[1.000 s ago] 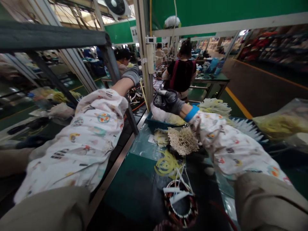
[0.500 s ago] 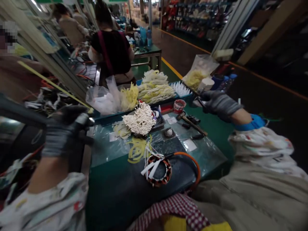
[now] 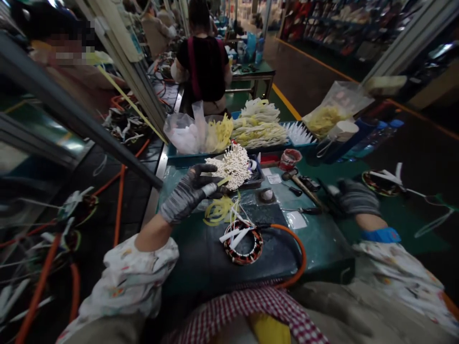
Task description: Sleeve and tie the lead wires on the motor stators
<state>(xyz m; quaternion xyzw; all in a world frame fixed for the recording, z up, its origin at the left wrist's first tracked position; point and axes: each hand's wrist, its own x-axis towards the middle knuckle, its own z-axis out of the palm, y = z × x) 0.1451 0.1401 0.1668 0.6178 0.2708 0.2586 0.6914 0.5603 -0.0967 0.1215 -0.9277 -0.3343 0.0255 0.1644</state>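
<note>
At centre, the half-curled left hand (image 3: 186, 193), hold unclear, risked scattering white sticks (image 3: 235, 167) by brushing them; the right hand (image 3: 358, 197), blurred at right, showed no readable grip.

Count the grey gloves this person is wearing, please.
2: one on the left hand, by the pale stick bundle; one on the right hand, beside the hammer. Both are visible.

Left hand (image 3: 188, 193) gloved, reaching inward, fingers pointing ahead and to right; closure at fingertips unclear to me. Left wrist (image 3: 153, 232) bare; left forearm (image 3: 125, 274) sleeved, slanting up from lower left. Right hand (image 3: 358, 198) gloved, out wide, blurred; I can't read grip. Right forearm (image 3: 401, 274) sleeved, angled inward.
</note>
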